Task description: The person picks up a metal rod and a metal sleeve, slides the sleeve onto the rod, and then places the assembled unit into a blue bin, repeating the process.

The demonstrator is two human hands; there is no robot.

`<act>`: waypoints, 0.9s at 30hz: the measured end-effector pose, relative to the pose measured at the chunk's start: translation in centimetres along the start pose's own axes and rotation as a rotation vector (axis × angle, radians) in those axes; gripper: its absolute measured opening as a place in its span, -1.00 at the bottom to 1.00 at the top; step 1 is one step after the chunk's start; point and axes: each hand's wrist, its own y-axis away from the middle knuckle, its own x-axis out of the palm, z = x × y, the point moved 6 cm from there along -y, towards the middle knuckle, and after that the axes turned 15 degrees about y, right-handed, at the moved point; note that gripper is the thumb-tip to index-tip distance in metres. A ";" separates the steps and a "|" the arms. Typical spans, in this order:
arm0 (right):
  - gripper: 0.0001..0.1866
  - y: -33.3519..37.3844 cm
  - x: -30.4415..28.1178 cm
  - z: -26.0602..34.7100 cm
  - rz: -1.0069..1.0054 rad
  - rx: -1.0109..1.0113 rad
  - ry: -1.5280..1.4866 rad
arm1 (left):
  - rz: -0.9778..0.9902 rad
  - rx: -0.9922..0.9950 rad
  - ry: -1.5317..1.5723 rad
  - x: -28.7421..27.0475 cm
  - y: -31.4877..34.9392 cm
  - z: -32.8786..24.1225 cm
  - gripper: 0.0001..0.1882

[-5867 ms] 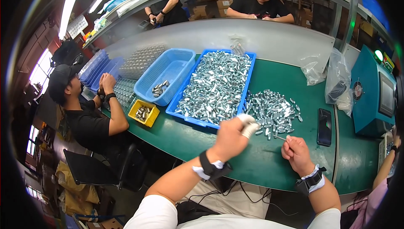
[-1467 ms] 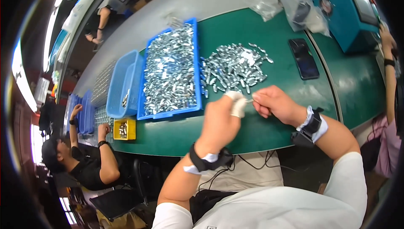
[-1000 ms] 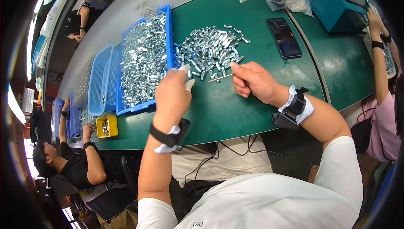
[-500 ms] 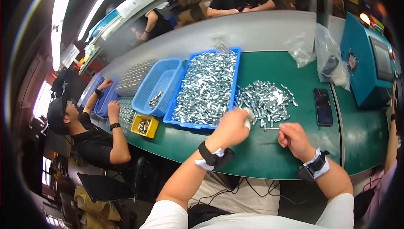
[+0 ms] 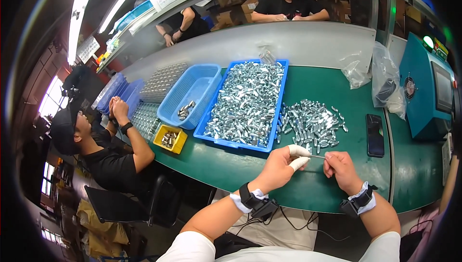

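A: What are my hands doing?
B: Left hand [image 5: 281,168], its fingertips taped, and right hand [image 5: 340,168] pinch a thin metal pin [image 5: 316,156] between them, just below the loose pile of metal parts [image 5: 310,125], likely for easy reach.

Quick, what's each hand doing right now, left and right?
Left hand: closed, taped fingertips pinching one end of a thin metal pin.
Right hand: closed, pinching the pin's other end.
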 end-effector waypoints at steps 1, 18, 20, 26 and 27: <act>-0.57 0.1 0.0 -0.1 0.002 0.004 -0.001 | -0.052 0.028 -0.001 -0.1 0.0 -0.1 -0.86; -0.56 1.1 0.7 0.4 0.016 -0.116 0.296 | -0.056 -0.129 -0.134 0.9 -0.2 0.9 -0.90; -0.56 1.0 1.0 0.9 0.025 -0.177 0.342 | -0.056 -0.206 -0.061 1.1 -0.5 1.6 -0.90; -0.55 0.9 0.9 -0.2 0.099 -0.065 0.047 | -0.031 0.172 -0.294 3.4 -0.4 -0.4 -0.89; -0.55 0.9 1.0 -0.4 0.122 -0.046 -0.048 | -0.025 0.226 -0.359 3.7 -0.4 -1.0 -0.89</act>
